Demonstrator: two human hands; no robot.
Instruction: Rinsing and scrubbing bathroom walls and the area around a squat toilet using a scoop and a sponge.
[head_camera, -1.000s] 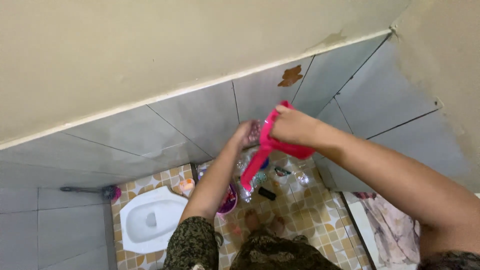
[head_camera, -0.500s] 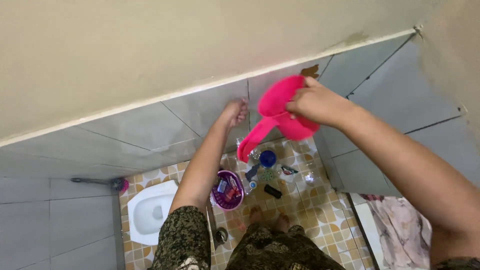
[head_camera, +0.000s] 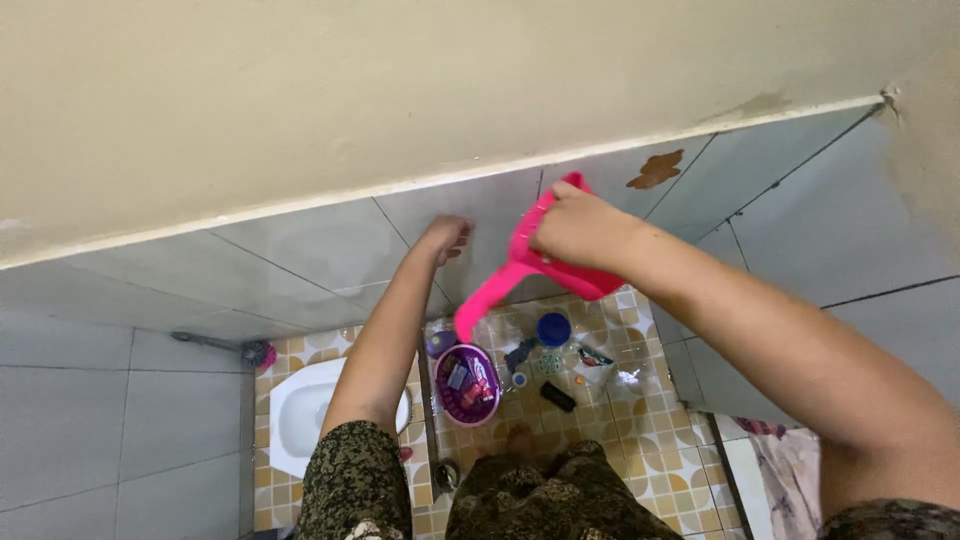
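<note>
Head view, looking down a grey tiled wall (head_camera: 300, 250): right hand (head_camera: 575, 228) grips the rim of a pink dipper (head_camera: 545, 262), held up against the wall at about 1 o'clock from frame centre, its long handle slanting down toward 7 o'clock. Left hand (head_camera: 445, 235), just beside the dipper at its 9 o'clock, presses against the wall tile with fingers curled, holding nothing I can make out. Below on the patterned floor (head_camera: 640, 420): purple basket (head_camera: 468, 384) of small items, blue lid (head_camera: 553, 329), white squat toilet (head_camera: 300, 410) at 8 o'clock.
</note>
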